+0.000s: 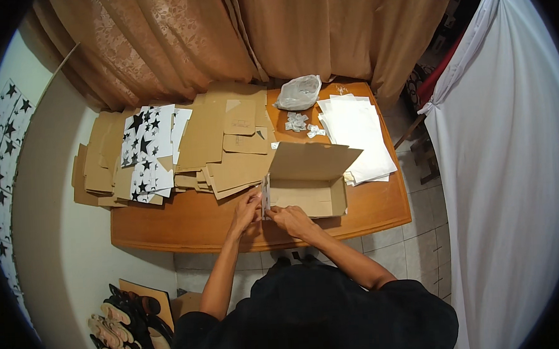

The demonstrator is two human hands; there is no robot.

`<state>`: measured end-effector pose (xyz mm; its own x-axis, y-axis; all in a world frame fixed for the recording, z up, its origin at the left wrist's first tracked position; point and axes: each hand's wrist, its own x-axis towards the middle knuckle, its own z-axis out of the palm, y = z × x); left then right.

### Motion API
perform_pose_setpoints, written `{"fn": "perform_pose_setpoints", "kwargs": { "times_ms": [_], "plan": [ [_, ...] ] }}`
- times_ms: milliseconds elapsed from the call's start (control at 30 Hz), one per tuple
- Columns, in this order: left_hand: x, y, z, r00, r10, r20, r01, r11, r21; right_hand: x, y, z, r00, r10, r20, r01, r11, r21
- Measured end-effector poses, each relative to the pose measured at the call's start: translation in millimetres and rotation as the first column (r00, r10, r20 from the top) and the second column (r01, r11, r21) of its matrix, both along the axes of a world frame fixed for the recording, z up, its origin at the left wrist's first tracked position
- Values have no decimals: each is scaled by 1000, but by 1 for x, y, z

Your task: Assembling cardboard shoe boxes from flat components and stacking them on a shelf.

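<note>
An open cardboard box (pixel 303 202) stands near the front edge of the wooden table, its lid flap (pixel 313 159) raised at the back. My left hand (pixel 248 209) presses against the outside of the box's left wall, fingers bent and closed on it. Curled over the front left corner, my right hand (pixel 289 220) pinches the same wall from the other side. That wall carries a pale, dark-marked surface (pixel 265 197), seen only edge-on. My fingertips are partly hidden by the wall and by my hands.
Flattened cardboard pieces (pixel 192 138) and star-printed sheets (pixel 144 143) cover the left of the wooden table (pixel 168 226). Behind the box lie a plastic bag (pixel 298 92) and small pale packets (pixel 296 121). White paper (pixel 358 135) is stacked at right. Shoes (pixel 126 328) sit lower left.
</note>
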<state>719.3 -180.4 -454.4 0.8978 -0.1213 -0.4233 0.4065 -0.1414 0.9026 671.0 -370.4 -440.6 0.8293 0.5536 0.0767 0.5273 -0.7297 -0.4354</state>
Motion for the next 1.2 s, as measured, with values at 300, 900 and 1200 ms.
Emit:
{"fn": "perform_pose_setpoints", "kwargs": {
  "times_ms": [300, 900, 1200],
  "plan": [
    [-5, 4, -80, 992, -124, 6, 121, 981, 150, -16, -10, -33, 975, 60, -215, -55, 998, 26],
    [-1, -3, -69, 959, -132, 252, 30, 928, 370, -14, -155, -82, 655, -680, -329, 755, 600, 263],
    [-7, 7, -49, 896, -154, 416, -59, 888, 456, -21, -135, -75, 677, -652, -342, 734, 629, 256]
  ]
}}
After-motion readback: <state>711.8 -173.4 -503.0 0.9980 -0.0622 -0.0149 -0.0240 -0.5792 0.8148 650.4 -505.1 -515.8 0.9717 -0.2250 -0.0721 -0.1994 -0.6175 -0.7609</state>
